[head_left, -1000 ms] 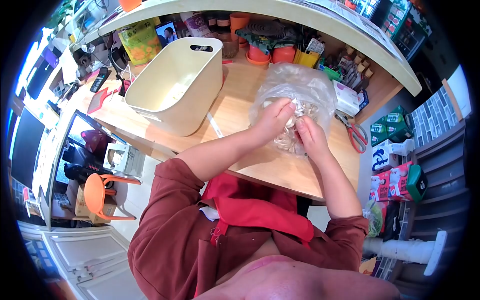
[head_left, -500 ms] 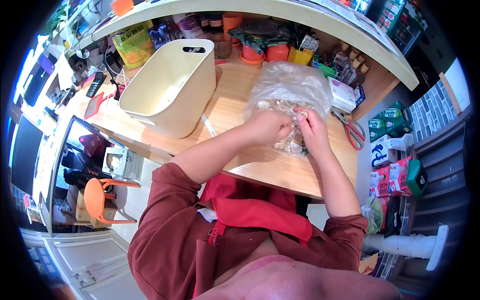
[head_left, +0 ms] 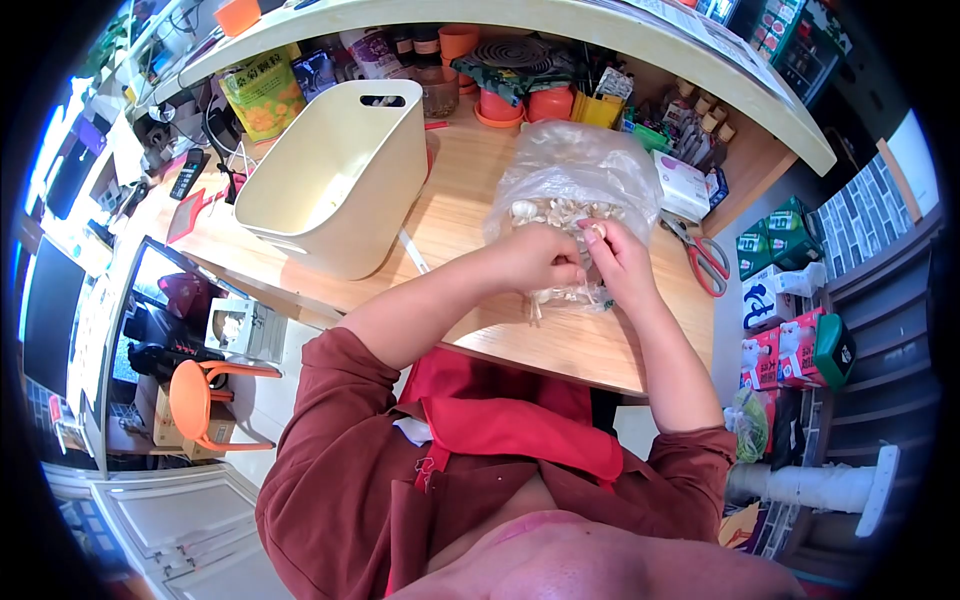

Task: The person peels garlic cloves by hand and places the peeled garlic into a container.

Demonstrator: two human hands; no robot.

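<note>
A crumpled clear plastic bag (head_left: pixel 575 165) lies on the wooden desk, with garlic bulbs and loose skins (head_left: pixel 550 211) in it. Over its near part my left hand (head_left: pixel 540 258) is closed, its fingers curled inward; what they hold, if anything, is hidden. Some pale skins hang just below that hand. Close beside it on the right, my right hand (head_left: pixel 620 262) pinches a small pale piece, which looks like a garlic clove (head_left: pixel 598 230), between thumb and fingers.
A cream bin (head_left: pixel 345 190) stands left of the bag, with a white strip (head_left: pixel 413 250) beside it. Red-handled scissors (head_left: pixel 708 265) lie to the right, near a white box (head_left: pixel 682 187). Pots, jars and pouches line the back under a shelf (head_left: pixel 540 20). An orange stool (head_left: pixel 190 400) is at lower left.
My left hand has moved away from the pinched piece, down and left, and turned knuckles up. My right hand stays near the bag's middle. The whole view has shifted slightly.
</note>
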